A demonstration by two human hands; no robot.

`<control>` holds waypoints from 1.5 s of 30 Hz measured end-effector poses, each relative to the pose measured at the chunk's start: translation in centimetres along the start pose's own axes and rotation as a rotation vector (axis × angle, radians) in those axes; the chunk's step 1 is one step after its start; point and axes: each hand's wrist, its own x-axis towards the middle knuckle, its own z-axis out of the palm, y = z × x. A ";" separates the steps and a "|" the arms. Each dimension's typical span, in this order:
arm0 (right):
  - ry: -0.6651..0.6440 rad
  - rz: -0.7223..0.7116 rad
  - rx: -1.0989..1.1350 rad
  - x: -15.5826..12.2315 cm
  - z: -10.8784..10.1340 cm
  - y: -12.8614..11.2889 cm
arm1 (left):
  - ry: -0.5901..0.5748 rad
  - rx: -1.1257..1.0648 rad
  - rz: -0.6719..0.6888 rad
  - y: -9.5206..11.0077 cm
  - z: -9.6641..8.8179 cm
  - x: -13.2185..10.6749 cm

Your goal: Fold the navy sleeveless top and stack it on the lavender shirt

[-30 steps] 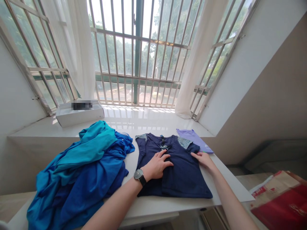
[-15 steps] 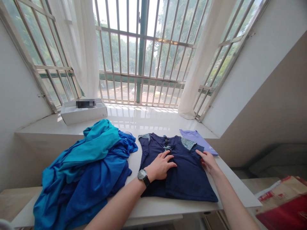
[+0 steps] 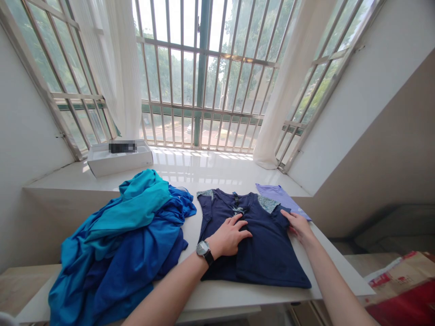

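A navy short-sleeved shirt [image 3: 268,244] with patterned shoulder patches lies spread on the white table [image 3: 217,294], its neckline toward the window. My left hand [image 3: 233,234], below a wristwatch [image 3: 203,247], rests on the shirt's middle with fingers spread. At the sleeve on the right, my right hand [image 3: 297,225] pinches the fabric's edge between thumb and fingers; some of those fingers are hidden beneath the sleeve. Behind that sleeve lies a flat lavender garment [image 3: 280,195], partly covered by the navy shirt.
A heap of blue and teal clothing [image 3: 125,244] covers the table's left side and hangs over its front edge. On the windowsill [image 3: 204,170] sits a white box [image 3: 120,164]. A red and tan bag [image 3: 404,285] stands at the lower right, beside the table.
Hardly anything differs: the view has shifted slightly. My left hand stays on the shirt and my right hand keeps hold of the sleeve, with its fingers a little changed.
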 end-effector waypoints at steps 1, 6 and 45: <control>0.006 -0.015 -0.042 0.2 0.0 -0.1 | -0.001 0.000 0.000 0.0 0.0 0.0; 0.077 -0.100 -0.266 1.3 0.5 -1.4 | -0.002 -0.002 -0.001 0.0 0.0 0.0; -0.309 -0.485 -1.136 1.4 6.5 0.4 | -0.020 -0.005 -0.011 0.0 0.1 0.1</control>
